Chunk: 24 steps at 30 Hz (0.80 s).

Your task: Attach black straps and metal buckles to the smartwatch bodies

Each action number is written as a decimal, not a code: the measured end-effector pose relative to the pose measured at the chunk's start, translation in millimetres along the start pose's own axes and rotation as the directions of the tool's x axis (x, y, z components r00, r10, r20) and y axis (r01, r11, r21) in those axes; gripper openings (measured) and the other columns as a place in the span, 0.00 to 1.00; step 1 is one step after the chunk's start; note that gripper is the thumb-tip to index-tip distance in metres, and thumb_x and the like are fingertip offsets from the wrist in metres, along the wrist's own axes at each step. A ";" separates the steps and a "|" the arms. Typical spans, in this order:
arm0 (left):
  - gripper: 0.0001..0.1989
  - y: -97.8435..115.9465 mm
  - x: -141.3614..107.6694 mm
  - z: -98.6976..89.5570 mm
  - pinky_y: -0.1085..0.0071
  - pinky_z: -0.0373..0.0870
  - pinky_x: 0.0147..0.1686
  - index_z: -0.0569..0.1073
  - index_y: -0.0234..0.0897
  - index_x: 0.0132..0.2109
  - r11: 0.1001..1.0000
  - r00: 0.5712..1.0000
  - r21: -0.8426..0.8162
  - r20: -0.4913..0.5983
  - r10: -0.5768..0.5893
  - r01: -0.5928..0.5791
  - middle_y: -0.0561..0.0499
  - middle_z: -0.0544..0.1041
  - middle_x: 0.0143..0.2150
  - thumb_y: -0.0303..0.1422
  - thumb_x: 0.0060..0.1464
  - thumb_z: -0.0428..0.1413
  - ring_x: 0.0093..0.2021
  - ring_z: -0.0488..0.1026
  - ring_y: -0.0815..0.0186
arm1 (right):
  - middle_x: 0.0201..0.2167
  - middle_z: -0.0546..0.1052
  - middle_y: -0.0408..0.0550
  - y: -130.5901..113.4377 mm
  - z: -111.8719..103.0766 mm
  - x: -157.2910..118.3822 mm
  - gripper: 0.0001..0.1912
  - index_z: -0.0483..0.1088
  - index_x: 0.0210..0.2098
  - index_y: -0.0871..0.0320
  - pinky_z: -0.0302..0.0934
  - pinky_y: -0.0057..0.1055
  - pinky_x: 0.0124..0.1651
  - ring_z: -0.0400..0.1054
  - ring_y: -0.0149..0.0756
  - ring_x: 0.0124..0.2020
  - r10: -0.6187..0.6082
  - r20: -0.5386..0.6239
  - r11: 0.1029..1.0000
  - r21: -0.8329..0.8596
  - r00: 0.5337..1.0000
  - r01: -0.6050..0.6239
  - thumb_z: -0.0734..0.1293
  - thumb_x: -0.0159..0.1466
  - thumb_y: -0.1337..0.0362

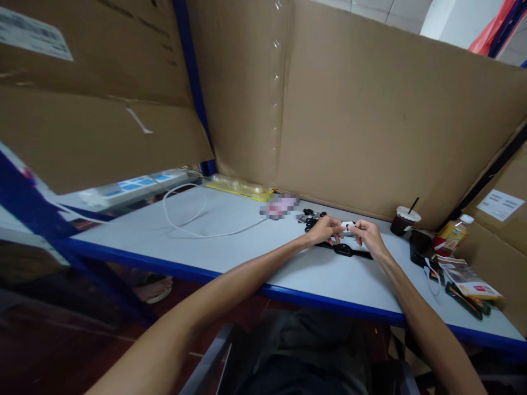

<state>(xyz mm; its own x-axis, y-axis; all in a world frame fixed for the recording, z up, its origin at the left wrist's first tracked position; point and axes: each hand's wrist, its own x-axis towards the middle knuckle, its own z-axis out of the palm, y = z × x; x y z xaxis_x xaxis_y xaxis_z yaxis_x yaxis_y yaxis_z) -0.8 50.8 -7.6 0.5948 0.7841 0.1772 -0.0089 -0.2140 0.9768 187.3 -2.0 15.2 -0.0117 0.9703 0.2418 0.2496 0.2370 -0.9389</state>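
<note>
Over the table, my left hand (325,230) and my right hand (368,236) meet at a small white piece (347,225) with a dark spot on it. The fingers of both hands are closed on its opposite sides; its exact kind is too small to make out. Just below my hands, a black watch-like device with a strap (343,250) lies flat on the tabletop. Beyond my left hand sits a small heap of black and metallic parts (310,215), partly hidden by that hand.
The white tabletop (247,252) has a blue edge and a cardboard wall (349,120) behind. A white cable (214,236) loops at left near a yellow-edged plastic tray (239,188). Rightward stand a drink cup (405,219), a bottle (457,233), a black box (420,247) and packets (469,280).
</note>
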 end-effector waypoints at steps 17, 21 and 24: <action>0.17 4.5 -0.3 0.4 0.82 0.68 0.20 0.71 0.31 0.32 0.997 0.999 -0.075 -0.028 0.021 -0.023 0.52 0.76 0.23 0.37 0.52 0.70 0.25 0.78 0.69 | 0.15 0.67 0.38 -6.4 -0.2 -2.3 0.27 0.62 0.20 0.54 0.48 0.27 0.17 0.54 0.26 0.14 -0.004 -0.005 1.000 0.013 1.000 0.004 0.78 0.47 0.43; 0.17 7.7 -2.0 1.4 0.82 0.68 0.19 0.71 0.31 0.33 0.997 0.999 -0.080 -0.043 0.011 -0.015 0.52 0.76 0.23 0.37 0.54 0.69 0.24 0.78 0.68 | 0.16 0.67 0.38 -6.3 0.4 -2.9 0.27 0.63 0.21 0.54 0.50 0.27 0.17 0.55 0.26 0.14 0.032 -0.015 0.998 0.050 0.999 -0.032 0.77 0.48 0.41; 0.15 8.3 -2.0 -0.8 0.82 0.68 0.19 0.70 0.31 0.32 0.997 0.998 -0.081 -0.068 -0.001 -0.004 0.52 0.76 0.23 0.35 0.55 0.68 0.24 0.79 0.68 | 0.17 0.67 0.38 -6.3 -3.1 -2.0 0.28 0.64 0.22 0.54 0.51 0.27 0.18 0.56 0.25 0.15 0.039 -0.055 0.996 0.079 0.998 -0.034 0.77 0.49 0.39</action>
<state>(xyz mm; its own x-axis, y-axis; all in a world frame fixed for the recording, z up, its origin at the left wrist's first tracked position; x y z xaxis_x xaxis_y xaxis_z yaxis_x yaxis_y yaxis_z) -2.7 47.9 0.2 0.5389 0.8221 0.1838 -0.0761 -0.1698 0.9825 188.8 -5.6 21.4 0.0511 0.9746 0.2182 0.1722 0.2067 -0.9631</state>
